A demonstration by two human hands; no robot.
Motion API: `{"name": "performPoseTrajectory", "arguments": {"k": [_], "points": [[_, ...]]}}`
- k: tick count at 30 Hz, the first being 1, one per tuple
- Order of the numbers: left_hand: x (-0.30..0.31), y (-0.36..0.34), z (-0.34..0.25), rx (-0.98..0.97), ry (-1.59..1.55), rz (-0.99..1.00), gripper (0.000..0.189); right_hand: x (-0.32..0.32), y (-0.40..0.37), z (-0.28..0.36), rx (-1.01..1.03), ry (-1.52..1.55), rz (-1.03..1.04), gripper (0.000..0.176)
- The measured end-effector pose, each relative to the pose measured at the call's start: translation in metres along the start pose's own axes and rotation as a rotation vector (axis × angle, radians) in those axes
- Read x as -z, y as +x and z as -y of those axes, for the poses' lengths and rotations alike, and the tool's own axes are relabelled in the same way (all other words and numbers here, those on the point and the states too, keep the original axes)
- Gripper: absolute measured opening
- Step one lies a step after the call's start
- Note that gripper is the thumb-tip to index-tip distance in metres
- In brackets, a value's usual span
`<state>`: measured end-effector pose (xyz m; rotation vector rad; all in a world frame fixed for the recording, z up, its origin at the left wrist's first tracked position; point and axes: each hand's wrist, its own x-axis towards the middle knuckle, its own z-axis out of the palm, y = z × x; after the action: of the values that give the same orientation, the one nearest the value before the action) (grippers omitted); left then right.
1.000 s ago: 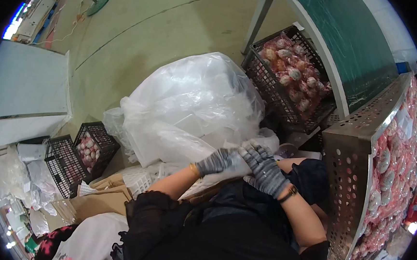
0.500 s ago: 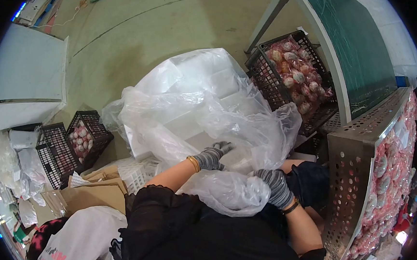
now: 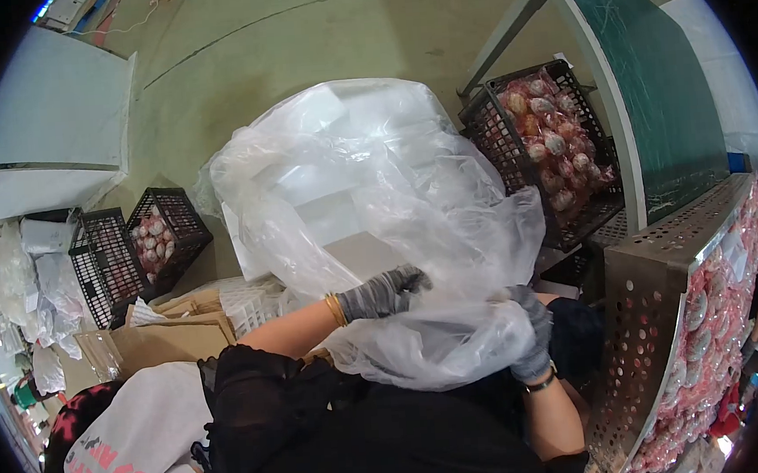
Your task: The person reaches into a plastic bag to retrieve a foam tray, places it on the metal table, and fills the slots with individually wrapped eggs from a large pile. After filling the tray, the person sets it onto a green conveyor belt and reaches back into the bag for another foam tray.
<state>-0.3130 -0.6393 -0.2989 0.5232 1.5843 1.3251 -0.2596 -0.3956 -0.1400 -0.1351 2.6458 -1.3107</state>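
A large clear plastic bag (image 3: 455, 196) lies in front of me, its loose near part bunched across my lap. White blocks or boxes (image 3: 320, 214) show inside it and through the film. My left hand (image 3: 387, 293), in a grey striped glove, is closed on the plastic near the bag's near side. At the right, my right hand (image 3: 530, 327), gloved alike, grips the edge of the gathered film. Between the two hands the plastic hangs in folds, and some fingertips are hidden behind it.
A black crate (image 3: 557, 149) of red-wrapped round items stands at the right by a green-topped table (image 3: 650, 86). Nearer is a perforated metal bin (image 3: 656, 305) of similar items. Black crates (image 3: 168, 234), flattened cardboard (image 3: 171, 339) and a white cloth (image 3: 138, 429) are at left.
My right hand has moved right and slightly up, spreading the gathered plastic wider. The left hand has shifted slightly, with its fingers now closed on the film.
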Motion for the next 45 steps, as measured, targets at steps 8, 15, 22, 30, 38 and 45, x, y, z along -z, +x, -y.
{"name": "performPoseTrajectory", "arguments": {"k": [8, 15, 22, 30, 38, 45], "points": [[-0.008, 0.010, -0.004, -0.671, 0.796, -0.010, 0.064, 0.016, -0.024, 0.046, -0.237, 0.628, -0.315, 0.024], [-0.006, -0.039, -0.088, -0.477, -0.147, 0.117, 0.043, 0.094, -0.050, 0.057, 0.054, -0.049, 0.020, 0.027], [-0.043, -0.048, -0.118, -0.701, -0.498, 0.598, 0.030, 0.059, 0.016, 0.047, 0.414, 0.012, 0.339, 0.043], [-0.040, -0.046, -0.179, -0.720, -0.486, 0.810, 0.031, 0.012, 0.004, -0.042, 0.364, -0.822, 0.252, 0.019], [-0.040, -0.052, -0.197, -0.279, -0.664, 0.433, 0.033, 0.078, -0.022, -0.004, 0.283, -0.364, 0.133, 0.024], [-0.059, -0.032, -0.174, -0.219, -0.689, 0.137, 0.040, 0.059, -0.060, -0.028, 0.328, -0.411, 0.237, 0.021]]}}
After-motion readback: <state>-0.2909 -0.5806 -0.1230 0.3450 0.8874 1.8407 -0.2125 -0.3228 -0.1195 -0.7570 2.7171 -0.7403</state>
